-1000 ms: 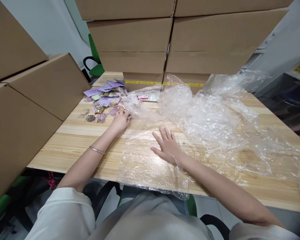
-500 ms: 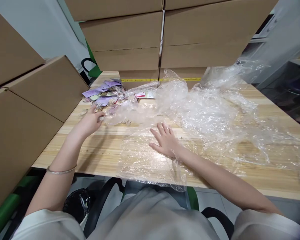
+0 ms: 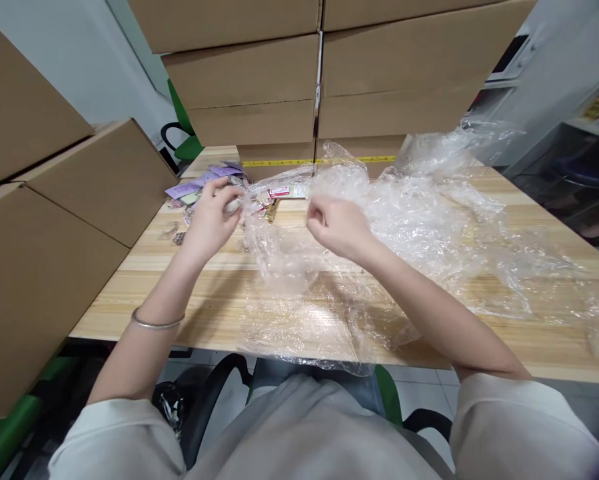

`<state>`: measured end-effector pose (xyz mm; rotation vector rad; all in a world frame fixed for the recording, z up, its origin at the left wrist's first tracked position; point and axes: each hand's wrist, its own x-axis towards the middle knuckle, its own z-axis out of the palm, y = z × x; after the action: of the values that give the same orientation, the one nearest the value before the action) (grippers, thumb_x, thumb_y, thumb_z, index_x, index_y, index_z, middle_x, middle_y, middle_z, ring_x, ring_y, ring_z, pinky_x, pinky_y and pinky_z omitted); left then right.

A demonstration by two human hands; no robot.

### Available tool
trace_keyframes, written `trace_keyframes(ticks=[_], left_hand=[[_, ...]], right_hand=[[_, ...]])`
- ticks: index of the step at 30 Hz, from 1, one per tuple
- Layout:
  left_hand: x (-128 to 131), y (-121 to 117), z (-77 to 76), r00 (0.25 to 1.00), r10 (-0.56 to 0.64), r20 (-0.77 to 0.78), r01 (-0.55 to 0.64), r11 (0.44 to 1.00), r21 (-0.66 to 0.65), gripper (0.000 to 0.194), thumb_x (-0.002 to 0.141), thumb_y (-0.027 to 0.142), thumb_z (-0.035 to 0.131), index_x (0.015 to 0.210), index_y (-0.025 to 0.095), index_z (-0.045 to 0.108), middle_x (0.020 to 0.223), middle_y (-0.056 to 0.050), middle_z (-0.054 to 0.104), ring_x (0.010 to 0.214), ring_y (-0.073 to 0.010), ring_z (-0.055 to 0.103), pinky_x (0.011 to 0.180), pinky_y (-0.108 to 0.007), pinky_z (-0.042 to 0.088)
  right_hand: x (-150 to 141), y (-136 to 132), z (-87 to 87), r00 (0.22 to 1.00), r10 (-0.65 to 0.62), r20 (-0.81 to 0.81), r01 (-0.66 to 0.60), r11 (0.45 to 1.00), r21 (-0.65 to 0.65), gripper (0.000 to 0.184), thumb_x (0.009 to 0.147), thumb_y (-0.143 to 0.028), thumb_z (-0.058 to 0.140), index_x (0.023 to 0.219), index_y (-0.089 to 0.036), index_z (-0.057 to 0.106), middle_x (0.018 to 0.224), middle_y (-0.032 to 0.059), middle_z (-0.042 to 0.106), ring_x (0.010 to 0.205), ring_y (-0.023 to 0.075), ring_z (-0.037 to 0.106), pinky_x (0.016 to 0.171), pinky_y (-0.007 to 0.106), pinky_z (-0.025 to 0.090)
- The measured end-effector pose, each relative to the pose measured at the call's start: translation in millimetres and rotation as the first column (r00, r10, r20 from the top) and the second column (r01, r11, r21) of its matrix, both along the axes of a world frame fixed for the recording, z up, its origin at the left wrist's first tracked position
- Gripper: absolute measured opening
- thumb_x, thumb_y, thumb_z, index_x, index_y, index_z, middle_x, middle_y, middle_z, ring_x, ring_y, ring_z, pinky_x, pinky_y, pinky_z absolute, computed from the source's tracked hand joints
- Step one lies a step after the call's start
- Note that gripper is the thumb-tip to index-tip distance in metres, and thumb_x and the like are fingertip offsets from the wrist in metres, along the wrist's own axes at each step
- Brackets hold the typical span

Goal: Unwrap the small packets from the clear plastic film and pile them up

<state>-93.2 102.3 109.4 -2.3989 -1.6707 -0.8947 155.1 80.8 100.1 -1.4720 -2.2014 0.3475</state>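
Observation:
A large sheet of crumpled clear plastic film [image 3: 429,227] lies spread over the wooden table [image 3: 144,293]. My left hand [image 3: 210,217] is raised above the table with its fingers pinched on one edge of the film. A little to the right, my right hand [image 3: 338,225] is closed on the same film, and the stretch between both hands hangs lifted off the table. A pile of small purple and pink packets [image 3: 206,185] lies just beyond my left hand.
Stacked cardboard boxes [image 3: 319,80] wall off the table's far side, with more boxes [image 3: 54,200] along the left. A yellow measuring tape [image 3: 324,161] runs under the far boxes. A red-and-white label [image 3: 285,192] lies beneath the film. Green chair parts [image 3: 189,143] show behind.
Both hands have risen from the table. My right hand, earlier flat on the film, has closed on it, and my left hand has drawn the film's edge up near the packets.

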Motion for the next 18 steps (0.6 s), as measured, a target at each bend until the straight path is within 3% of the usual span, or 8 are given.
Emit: trace_keyframes(ticks=[2, 4, 7, 10, 12, 15, 17, 18], left_hand=[[18.0, 5.7, -6.0, 0.998, -0.052, 0.040, 0.051, 0.998, 0.021, 0.026, 0.088, 0.014, 0.056, 0.113, 0.021, 0.059, 0.136, -0.009, 0.047, 0.134, -0.0242, 0.044, 0.114, -0.044, 0.036], [33.9, 5.9, -9.8, 0.992, -0.110, 0.070, 0.107, 0.993, 0.046, 0.027, 0.087, 0.012, 0.055, 0.113, 0.021, 0.058, 0.136, -0.009, 0.047, 0.134, -0.0235, 0.044, 0.113, -0.043, 0.037], [42.3, 1.8, -12.4, 0.985, -0.157, 0.074, 0.151, 0.986, 0.077, 0.031, 0.085, 0.009, 0.055, 0.114, 0.022, 0.058, 0.142, -0.009, 0.043, 0.134, -0.0243, 0.043, 0.112, -0.042, 0.039], [31.8, -2.1, -15.0, 0.992, -0.123, 0.042, 0.120, 0.991, 0.060, 0.036, 0.081, 0.005, 0.053, 0.113, 0.022, 0.060, 0.147, -0.009, 0.038, 0.130, -0.0255, 0.047, 0.107, -0.040, 0.044], [21.7, -3.6, -18.7, 0.995, -0.092, 0.031, 0.091, 0.995, 0.034, 0.039, 0.080, 0.003, 0.051, 0.112, 0.021, 0.062, 0.146, -0.009, 0.041, 0.126, -0.0249, 0.051, 0.104, -0.038, 0.046], [11.1, -4.8, -28.2, 0.993, -0.105, 0.060, 0.105, 0.994, -0.010, 0.037, 0.083, 0.006, 0.050, 0.114, 0.020, 0.065, 0.132, -0.008, 0.058, 0.119, -0.0238, 0.057, 0.103, -0.039, 0.045], [7.2, -6.2, -36.5, 0.981, -0.133, 0.138, 0.140, 0.989, -0.041, 0.029, 0.087, 0.016, 0.054, 0.111, 0.020, 0.068, 0.117, -0.007, 0.068, 0.111, -0.0238, 0.062, 0.101, -0.039, 0.047], [5.7, -7.6, -41.0, 0.970, -0.142, 0.199, 0.155, 0.986, -0.052, 0.025, 0.087, 0.022, 0.057, 0.109, 0.019, 0.070, 0.112, -0.007, 0.071, 0.108, -0.0239, 0.064, 0.100, -0.038, 0.048]], right_hand=[[-9.6, 8.8, 0.7, 0.985, 0.068, -0.158, -0.066, 0.998, 0.017, 0.053, 0.082, -0.044, 0.060, 0.126, -0.016, 0.057, 0.113, 0.0120, 0.065, 0.091, 0.0268, 0.062, 0.077, 0.039, 0.048], [-17.2, 21.8, -8.8, 0.942, 0.182, -0.280, -0.226, 0.965, -0.134, 0.076, 0.075, -0.049, 0.070, 0.140, -0.017, 0.046, 0.115, 0.0126, 0.065, 0.082, 0.0225, 0.063, 0.070, 0.035, 0.051], [-8.9, 45.1, -21.6, 0.888, 0.094, -0.450, -0.279, 0.889, -0.364, 0.047, 0.083, -0.038, 0.065, 0.125, -0.017, 0.060, 0.089, 0.0073, 0.069, 0.052, 0.0098, 0.049, 0.046, 0.025, 0.043], [26.9, 63.3, -12.8, 0.812, -0.154, -0.563, -0.081, 0.925, -0.370, 0.013, 0.088, -0.020, 0.057, 0.095, -0.014, 0.067, 0.079, 0.0041, 0.064, 0.046, 0.0049, 0.041, 0.041, 0.021, 0.038], [57.8, 68.8, 3.2, 0.722, -0.300, -0.623, 0.119, 0.941, -0.316, 0.013, 0.089, -0.012, 0.052, 0.092, -0.011, 0.065, 0.075, 0.0029, 0.062, 0.046, 0.0030, 0.041, 0.045, 0.020, 0.040], [105.0, 67.2, 28.4, 0.603, -0.377, -0.703, 0.391, 0.908, -0.151, 0.029, 0.094, -0.012, 0.040, 0.113, -0.012, 0.061, 0.087, 0.0055, 0.064, 0.054, 0.0038, 0.052, 0.054, 0.022, 0.044], [136.5, 62.8, 38.1, 0.618, -0.358, -0.700, 0.595, 0.795, 0.119, 0.037, 0.098, -0.021, 0.032, 0.119, -0.018, 0.062, 0.101, 0.0093, 0.066, 0.068, 0.0112, 0.063, 0.056, 0.025, 0.046], [152.1, 60.8, 39.2, 0.717, -0.348, -0.604, 0.605, 0.741, 0.292, 0.045, 0.100, -0.027, 0.024, 0.116, -0.021, 0.065, 0.105, 0.0108, 0.067, 0.078, 0.0164, 0.066, 0.057, 0.027, 0.047]])
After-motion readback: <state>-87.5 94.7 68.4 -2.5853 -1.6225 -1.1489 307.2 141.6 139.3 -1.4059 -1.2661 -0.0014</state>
